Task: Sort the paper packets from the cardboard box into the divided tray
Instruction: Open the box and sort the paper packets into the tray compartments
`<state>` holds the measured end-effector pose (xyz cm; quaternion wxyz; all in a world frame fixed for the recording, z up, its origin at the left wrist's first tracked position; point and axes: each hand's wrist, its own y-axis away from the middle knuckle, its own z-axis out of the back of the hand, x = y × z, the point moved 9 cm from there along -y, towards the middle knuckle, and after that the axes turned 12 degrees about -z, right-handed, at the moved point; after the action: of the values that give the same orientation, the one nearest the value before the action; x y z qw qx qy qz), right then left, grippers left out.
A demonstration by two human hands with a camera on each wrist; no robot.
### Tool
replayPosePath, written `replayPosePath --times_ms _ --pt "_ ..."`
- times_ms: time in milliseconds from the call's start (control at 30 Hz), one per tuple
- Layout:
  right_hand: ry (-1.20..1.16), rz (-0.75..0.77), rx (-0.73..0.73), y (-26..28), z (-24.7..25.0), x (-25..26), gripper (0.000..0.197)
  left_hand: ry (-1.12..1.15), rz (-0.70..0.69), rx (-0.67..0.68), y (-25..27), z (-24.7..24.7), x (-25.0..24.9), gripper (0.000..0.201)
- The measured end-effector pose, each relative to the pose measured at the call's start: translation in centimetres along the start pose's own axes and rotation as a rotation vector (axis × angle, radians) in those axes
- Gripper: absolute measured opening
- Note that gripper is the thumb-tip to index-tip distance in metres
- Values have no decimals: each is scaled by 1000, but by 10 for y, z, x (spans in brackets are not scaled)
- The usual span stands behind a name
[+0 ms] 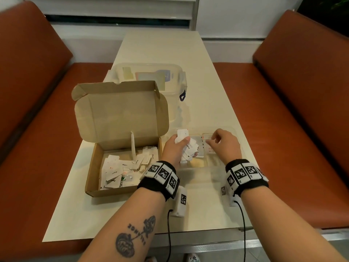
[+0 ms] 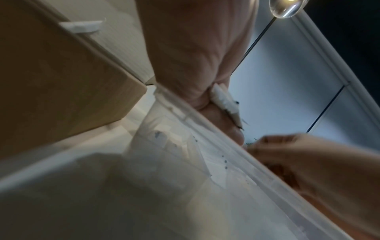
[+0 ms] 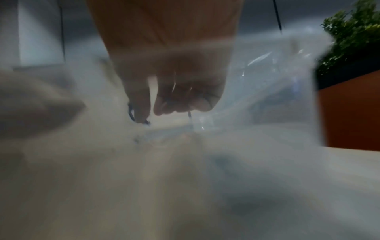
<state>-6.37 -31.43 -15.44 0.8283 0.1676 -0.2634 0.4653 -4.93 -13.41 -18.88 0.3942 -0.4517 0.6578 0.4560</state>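
Sorting is under way in the head view: the left hand (image 1: 174, 148) grips a fanned bunch of small white paper packets (image 1: 186, 146) over the left part of the clear plastic divided tray (image 1: 217, 167), which sits near the front edge of the cream table (image 1: 188, 53). The right hand (image 1: 224, 143), thumb and forefinger brought together over a middle compartment, looks to be setting a packet down, though whether it holds one cannot be told from here. Just left of the tray stands the open brown cardboard box (image 1: 120, 114), a loose heap of packets still in it; a clear lidded plastic container (image 1: 151, 76) lies behind the box toward the far edge.

From the left wrist, the left hand (image 2: 197, 56) shows the bunch (image 2: 224, 100) clamped between thumb and fingers, above the tray's rim (image 2: 216, 134) — the other hand (image 2: 304, 155) works close beside it.

From the right wrist, heavy blur; the right hand's fingers (image 3: 141, 100) curl downward into the tray (image 3: 277, 81), but any packet between them is not plain.

Judging by the full box, the task is early. The next move calls for peeling one packet off the bunch, reading its print and dropping it into the matching compartment — without loosening the rest.
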Motion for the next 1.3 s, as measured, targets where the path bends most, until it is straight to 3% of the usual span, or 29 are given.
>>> replayPosePath --times_ms 133,233,300,367,667,867,1133,1300 --pt "-352 50 202 24 -3 36 17 -53 -33 -12 -2 1 -2 33" --pt "-341 65 342 39 -17 50 22 -114 -56 -6 -2 1 -5 48" --pt "-324 25 326 38 -19 48 28 -95 -33 -6 -2 2 -3 52" --pt "-367 -23 336 36 -20 44 28 -15 -2 5 -1 0 -2 42" --pt "-487 -92 339 27 -22 42 10 100 31 49 1 -3 0 35" --pt "-725 -249 298 23 -19 29 11 5 -38 81 -2 -2 0 34" --pt "-535 -185 308 14 -11 36 9 -107 -59 180 -3 -9 3 27" --pt "-650 -254 182 8 1 21 11 -84 -70 131 -6 -6 2 21"
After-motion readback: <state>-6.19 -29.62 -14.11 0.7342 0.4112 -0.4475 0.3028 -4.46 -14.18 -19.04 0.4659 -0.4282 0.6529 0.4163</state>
